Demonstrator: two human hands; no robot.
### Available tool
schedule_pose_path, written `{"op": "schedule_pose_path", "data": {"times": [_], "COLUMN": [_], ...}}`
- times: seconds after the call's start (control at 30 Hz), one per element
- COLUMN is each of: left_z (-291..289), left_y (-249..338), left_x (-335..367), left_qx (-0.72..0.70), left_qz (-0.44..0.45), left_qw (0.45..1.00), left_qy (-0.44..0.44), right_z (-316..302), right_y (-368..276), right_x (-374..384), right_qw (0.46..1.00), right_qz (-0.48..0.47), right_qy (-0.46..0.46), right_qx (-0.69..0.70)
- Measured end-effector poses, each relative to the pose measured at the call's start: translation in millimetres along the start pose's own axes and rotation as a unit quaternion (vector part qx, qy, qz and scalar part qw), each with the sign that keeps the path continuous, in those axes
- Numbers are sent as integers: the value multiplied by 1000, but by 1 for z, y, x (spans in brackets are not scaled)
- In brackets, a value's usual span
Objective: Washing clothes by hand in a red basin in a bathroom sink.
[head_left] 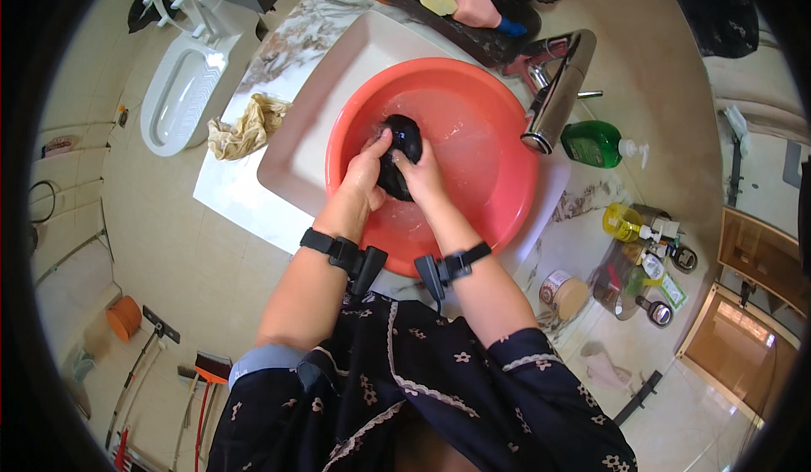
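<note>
A wet, glossy black thing [404,138], roughly oval, is held in both hands inside a round coral-red basin [505,134]. Its exact kind cannot be made out. My left hand [368,170] grips it along the left side, thumb near its upper part. From the right, my right hand [423,174] closes on it with the thumb pressed to its surface. Both hands are low in the basin, where shallow, slightly cloudy water with some bubbles shows. Some fingertips are hidden behind the black thing.
The basin stands in a white rectangular sink [291,147]. A chrome faucet [557,92] leans over its right rim, near a green pump bottle [591,144]. Left lies a crumpled yellowish cloth [247,130]; behind, a black tray [507,48] holds sponges. A jar [564,293] sits front right.
</note>
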State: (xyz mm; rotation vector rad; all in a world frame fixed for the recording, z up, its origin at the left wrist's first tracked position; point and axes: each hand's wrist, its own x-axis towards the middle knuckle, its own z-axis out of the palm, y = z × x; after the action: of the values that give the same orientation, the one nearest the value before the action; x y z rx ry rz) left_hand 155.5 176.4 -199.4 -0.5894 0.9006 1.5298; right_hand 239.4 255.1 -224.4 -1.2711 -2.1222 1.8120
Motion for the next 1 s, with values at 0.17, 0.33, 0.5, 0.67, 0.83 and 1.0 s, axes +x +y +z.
{"op": "schedule_pose_path", "data": {"times": [0.17,0.33,0.5,0.67,0.83,1.0], "left_z": [4,18,13,25,11,14], "left_y": [-19,-31,-39,-20,-23,-39], "left_x": [-3,-5,4,-19,-13,-15], "left_qx": [24,107,274,290,366,169], "left_qz": [55,88,169,206,210,73], "left_qw": [998,990,945,935,906,983], "left_qy": [15,30,57,-11,35,-25], "right_z": [-4,-20,-36,-74,-89,-50], "right_y": [-9,-24,-26,-40,-30,-34], "right_x": [-36,-40,-32,-29,-49,-97], "right_qw": [985,991,980,976,987,931], "right_qz": [-15,-7,64,28,-129,-232], "right_qy": [33,48,51,-37,50,-72], "right_qx": [168,122,181,215,-85,-274]}}
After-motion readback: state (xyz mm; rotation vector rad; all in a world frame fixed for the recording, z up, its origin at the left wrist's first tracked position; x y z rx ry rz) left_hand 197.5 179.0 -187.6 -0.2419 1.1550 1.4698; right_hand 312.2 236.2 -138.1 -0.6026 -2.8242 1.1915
